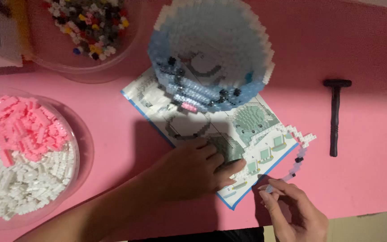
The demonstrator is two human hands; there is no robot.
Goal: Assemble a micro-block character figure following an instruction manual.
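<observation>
Fig. — head view, looking down on a pink tabletop (359, 54).

(a) My left hand (193, 168) lies knuckles-up on the instruction sheet (189, 123), fingers curled together, fingertips pressing the near end of a thin curved strip of white bricks (269, 143). I can't tell whether it pinches the strip or only pins it down.

(b) My right hand (294, 208), at bottom right, has thumb & forefinger closed together on a small pale piece at the strip's lower end, just off the sheet's blue edge. The strip arcs from the left fingertips up to approx. the sheet's right corner, then down toward the right hand; a few dark bricks sit in that lower stretch.

(c) Hollow blue-and-white brick bowl (211, 54), w/ dark and pink detail bricks on its near wall, stands on the sheet's upper part, well above both hands.

(d) Clear tub of pink and white bricks (23, 157) at left, apart from my left forearm.

(e) Clear tub of mixed-colour bricks (90, 27) at top left, near the bowl.

(f) Small black hammer-shaped tool (335, 116) lies alone at right, head away from me, well apart from the sheet.
</observation>
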